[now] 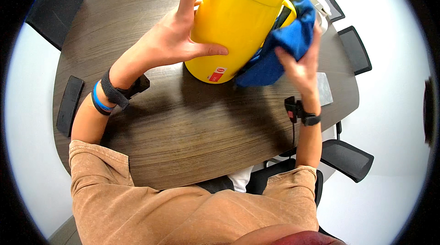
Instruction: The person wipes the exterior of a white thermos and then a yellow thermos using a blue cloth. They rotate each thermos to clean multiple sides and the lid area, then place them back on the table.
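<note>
A yellow thermos jug (233, 29) with a spout and a lid stands slightly tilted in the view on the wooden table, a red label near its base. My left hand (188, 38) is wrapped against its left side, the thumb across the front and the fingers up near the spout. In my right hand (302, 64) is a blue cloth (286, 43), bunched against the jug's right side by the handle. The cloth partly covers the handle, and some of my right fingers are hidden behind it.
A dark phone-like slab (70, 106) lies at the table's left edge. Behind the cloth stands a white object (318, 4), partly hidden. A pale flat square (324, 89) rests beside my right wrist. Black chairs (355, 50) surround the table (183, 139).
</note>
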A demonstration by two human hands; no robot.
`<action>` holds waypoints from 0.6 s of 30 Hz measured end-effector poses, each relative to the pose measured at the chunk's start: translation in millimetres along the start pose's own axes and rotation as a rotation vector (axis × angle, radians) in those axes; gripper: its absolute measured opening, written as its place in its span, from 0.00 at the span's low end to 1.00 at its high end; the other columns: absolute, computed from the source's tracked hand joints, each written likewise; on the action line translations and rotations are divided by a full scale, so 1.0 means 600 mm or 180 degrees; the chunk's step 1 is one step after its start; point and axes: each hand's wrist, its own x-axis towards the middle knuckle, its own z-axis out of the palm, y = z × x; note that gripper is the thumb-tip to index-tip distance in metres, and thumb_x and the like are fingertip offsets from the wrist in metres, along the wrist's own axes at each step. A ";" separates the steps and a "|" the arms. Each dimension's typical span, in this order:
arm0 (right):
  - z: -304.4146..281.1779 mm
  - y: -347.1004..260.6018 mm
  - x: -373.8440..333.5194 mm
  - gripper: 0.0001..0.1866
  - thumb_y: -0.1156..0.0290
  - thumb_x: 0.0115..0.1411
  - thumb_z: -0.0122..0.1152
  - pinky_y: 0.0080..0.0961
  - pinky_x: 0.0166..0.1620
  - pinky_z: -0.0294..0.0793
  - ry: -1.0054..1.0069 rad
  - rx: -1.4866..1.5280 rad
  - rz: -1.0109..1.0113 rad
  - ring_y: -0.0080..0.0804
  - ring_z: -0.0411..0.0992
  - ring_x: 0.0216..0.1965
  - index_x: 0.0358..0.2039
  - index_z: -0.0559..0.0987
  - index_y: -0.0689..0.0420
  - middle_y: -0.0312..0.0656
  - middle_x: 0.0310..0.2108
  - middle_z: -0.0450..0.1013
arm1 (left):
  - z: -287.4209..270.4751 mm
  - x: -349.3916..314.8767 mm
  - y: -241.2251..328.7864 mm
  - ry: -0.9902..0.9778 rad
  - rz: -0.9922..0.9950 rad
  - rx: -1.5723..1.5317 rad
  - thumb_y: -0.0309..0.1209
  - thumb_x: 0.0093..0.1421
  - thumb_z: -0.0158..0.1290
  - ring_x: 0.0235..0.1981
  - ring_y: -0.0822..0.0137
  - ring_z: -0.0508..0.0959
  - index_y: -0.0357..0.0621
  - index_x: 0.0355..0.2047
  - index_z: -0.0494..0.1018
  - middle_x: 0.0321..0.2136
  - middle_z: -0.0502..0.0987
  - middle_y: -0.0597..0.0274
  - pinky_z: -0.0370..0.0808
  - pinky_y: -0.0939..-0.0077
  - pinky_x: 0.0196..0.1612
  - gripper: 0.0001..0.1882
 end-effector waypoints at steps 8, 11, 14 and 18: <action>0.028 0.017 0.003 0.33 0.70 0.55 0.78 0.38 0.54 0.82 0.0227 -0.0950 0.0101 0.47 0.83 0.51 0.60 0.73 0.59 0.55 0.48 0.81 | 0.004 0.002 0.007 0.0125 0.0070 0.0233 0.37 0.55 0.75 0.71 0.44 0.62 0.54 0.76 0.23 0.70 0.56 0.36 0.62 0.47 0.73 0.72; 0.025 -0.009 0.039 0.33 0.65 0.53 0.82 0.35 0.47 0.83 0.0716 -0.1410 -0.0396 0.44 0.84 0.46 0.55 0.75 0.59 0.53 0.44 0.82 | 0.002 -0.001 0.009 0.0088 -0.0009 0.0104 0.37 0.55 0.76 0.71 0.44 0.63 0.53 0.76 0.23 0.70 0.58 0.36 0.63 0.47 0.72 0.72; 0.045 -0.009 0.046 0.33 0.67 0.54 0.81 0.39 0.48 0.82 0.0798 -0.1311 -0.0235 0.49 0.83 0.47 0.56 0.71 0.59 0.55 0.45 0.81 | 0.000 -0.003 0.010 0.0090 -0.0007 0.0083 0.37 0.54 0.76 0.70 0.44 0.64 0.51 0.76 0.24 0.69 0.59 0.36 0.64 0.47 0.71 0.72; 0.068 0.034 0.007 0.35 0.67 0.55 0.79 0.43 0.52 0.81 0.0695 -0.0862 0.0204 0.53 0.82 0.51 0.58 0.69 0.58 0.58 0.46 0.80 | 0.002 0.006 0.014 0.0109 0.0170 0.0350 0.37 0.55 0.76 0.70 0.44 0.64 0.50 0.76 0.24 0.69 0.60 0.35 0.64 0.47 0.71 0.72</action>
